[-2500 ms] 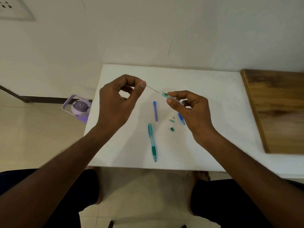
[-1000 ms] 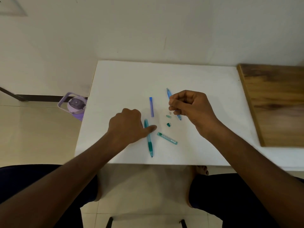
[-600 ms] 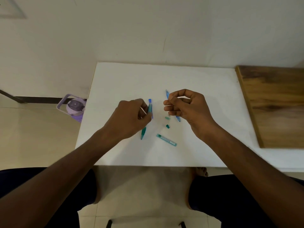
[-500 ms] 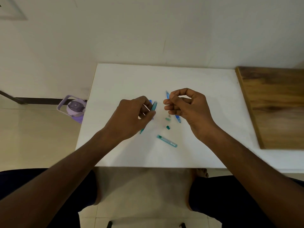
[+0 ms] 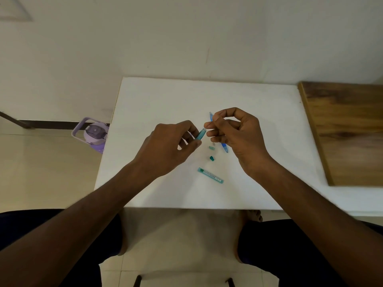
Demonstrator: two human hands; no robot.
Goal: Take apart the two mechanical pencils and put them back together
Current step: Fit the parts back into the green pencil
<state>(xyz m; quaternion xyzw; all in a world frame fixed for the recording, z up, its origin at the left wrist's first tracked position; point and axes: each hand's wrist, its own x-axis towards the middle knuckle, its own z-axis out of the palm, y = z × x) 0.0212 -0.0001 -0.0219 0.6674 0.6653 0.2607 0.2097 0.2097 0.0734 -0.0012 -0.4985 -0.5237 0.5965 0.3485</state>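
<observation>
Two hands meet above a table [image 5: 157, 96]. Below the right hand [image 5: 238, 137] lie two small caps [image 5: 211, 148], then a lead case [image 5: 210, 175]. A pencil [image 5: 224, 147] lies under that hand.

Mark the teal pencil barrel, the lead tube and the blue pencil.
teal pencil barrel [image 5: 200, 135], head view, exposed upper end
lead tube [image 5: 210, 175], head view, middle of its body
blue pencil [image 5: 224, 147], head view, lower part near the tip

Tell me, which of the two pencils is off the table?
The teal pencil, held up in the left hand; the blue pencil lies on the table.
</observation>
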